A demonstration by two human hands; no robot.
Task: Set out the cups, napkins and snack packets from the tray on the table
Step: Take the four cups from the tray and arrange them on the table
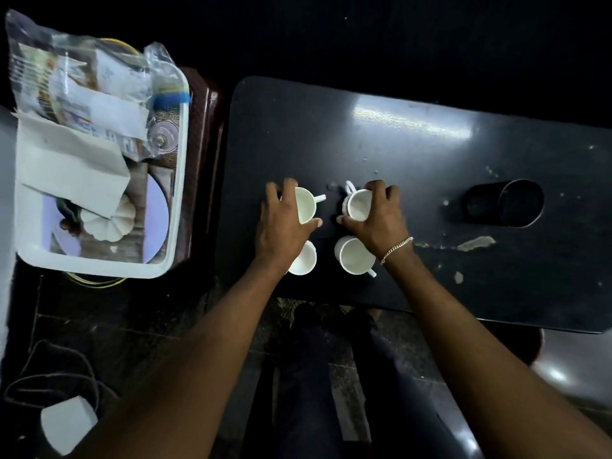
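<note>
Four white cups sit in a two-by-two cluster toward the near left part of the dark table (414, 154), and each hand is wrapped over one of the far pair. The left hand (284, 223) clamps from above around the far-left cup (306, 207), thumb on the near rim and fingers over the far side; its handle sticks out to the right, toward the other hand. The right hand (377, 217) closes likewise on the far-right cup (359, 203), whose handle points away, to the table's far edge. Whether these two are resting on the tabletop or held just above it cannot be told. Below them the near-left cup (304, 260) is half hidden by the left wrist, and the near-right cup (352, 256) stands clear near the table's near edge, handle to the lower right. What remains lies entirely to the left: the white tray (180, 180) rests on a separate dark stand beyond the table's left edge, carrying folded napkins (73, 160) and clear-wrapped snack packets (66, 74) at its far end. So the left hand is the nearer one for the next reach, probably sideways across the table's left edge. A black tumbler (506, 203) lies on its side toward the right end of the table, well apart from the cups.
</note>
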